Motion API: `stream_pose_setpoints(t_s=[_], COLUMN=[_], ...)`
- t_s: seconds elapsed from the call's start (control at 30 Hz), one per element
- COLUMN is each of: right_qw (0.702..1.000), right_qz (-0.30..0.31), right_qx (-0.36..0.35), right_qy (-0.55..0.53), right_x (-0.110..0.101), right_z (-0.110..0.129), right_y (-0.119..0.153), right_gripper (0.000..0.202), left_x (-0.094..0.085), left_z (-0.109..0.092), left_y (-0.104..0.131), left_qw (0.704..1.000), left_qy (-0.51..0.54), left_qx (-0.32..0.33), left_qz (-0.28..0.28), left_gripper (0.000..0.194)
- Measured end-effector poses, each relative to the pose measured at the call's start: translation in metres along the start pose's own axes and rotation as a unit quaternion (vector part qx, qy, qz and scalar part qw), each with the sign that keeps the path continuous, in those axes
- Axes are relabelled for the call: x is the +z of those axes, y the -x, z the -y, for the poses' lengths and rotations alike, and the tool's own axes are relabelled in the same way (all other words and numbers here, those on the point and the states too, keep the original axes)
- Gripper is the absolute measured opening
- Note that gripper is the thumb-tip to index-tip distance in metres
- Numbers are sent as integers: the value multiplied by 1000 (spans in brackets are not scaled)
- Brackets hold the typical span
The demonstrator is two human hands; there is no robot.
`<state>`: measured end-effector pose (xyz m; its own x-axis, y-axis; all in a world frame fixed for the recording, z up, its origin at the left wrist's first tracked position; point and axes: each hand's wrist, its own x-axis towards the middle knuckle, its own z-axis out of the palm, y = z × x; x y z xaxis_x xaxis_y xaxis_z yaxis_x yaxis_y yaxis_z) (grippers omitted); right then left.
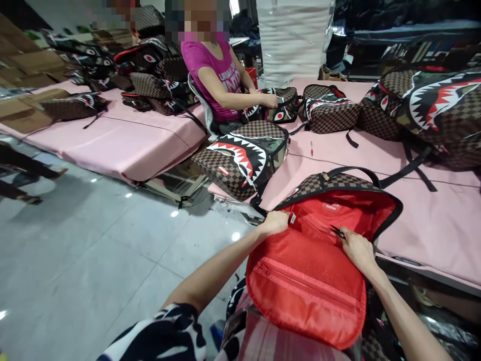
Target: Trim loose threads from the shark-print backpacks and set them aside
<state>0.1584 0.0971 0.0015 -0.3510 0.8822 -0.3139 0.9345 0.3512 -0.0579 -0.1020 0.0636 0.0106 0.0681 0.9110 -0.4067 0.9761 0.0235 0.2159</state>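
Two tables w/ pink covers fill much of the bg: the left table (150, 145) across the floor gap, w/ a heap of bags (158, 90) on it, & the right table (413, 220) close in front of me. Past the latter, a tall white stack (295, 40). Next, a co-worker (216, 75) in a purple tee, seated btwn the tables, hands at a camo/check bag (291, 98). Then the big shark-mouth backpack (443, 100) far R, & a similar closed backpack (244, 155) near the table edge, just beyond my L arm. Red-lined backpack (304, 301) is the one I've got: gaping wide, far part at the table edge, red panel folded down toward me over my lap, horiz. zip across it. Its black carry handle (355, 169) arches up top. My left hand (277, 222) is at the L side of the opening, fingers curled tight, gripping the edge. My right hand (356, 246) is at the R side, fingers wrapped round small dark snips (337, 231), tips pointing L into the bag. Smallest: a thin red pen-like stick (311, 148) on the right table, & a white label (292, 218) inside the bag, by my L hand.
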Motion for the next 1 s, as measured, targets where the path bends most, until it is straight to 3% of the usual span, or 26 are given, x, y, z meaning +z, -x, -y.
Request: stream_pose_setpoints(t_s=[0.17, 0.3, 0.53, 0.73, 1.0], right_qw=[1000, 1000, 1000, 1000, 1000], right_qz=[-8, -17, -21, -14, 9], right_qx=[-7, -1, -14, -26, 13], right_qy=[-11, -14, -1, -12, 10], right_x=[7, 13, 14, 15, 16], right_z=[-6, -12, -15, -21, -17], right_y=[-3, -7, -13, -25, -44], right_gripper=[26, 25, 25, 29, 35], left_x=[6, 18, 26, 37, 51], left_z=[-9, -24, -35, -44, -46], left_y=[3, 7, 2, -3, -4], left_qw=[998, 994, 991, 990, 985], left_qy=[-33, -70, -105, -122, -126], left_qx=[49, 79, 83, 42, 38], left_qz=[34, 32, -6, -60, -112], left_gripper=[44, 40, 40, 42, 43])
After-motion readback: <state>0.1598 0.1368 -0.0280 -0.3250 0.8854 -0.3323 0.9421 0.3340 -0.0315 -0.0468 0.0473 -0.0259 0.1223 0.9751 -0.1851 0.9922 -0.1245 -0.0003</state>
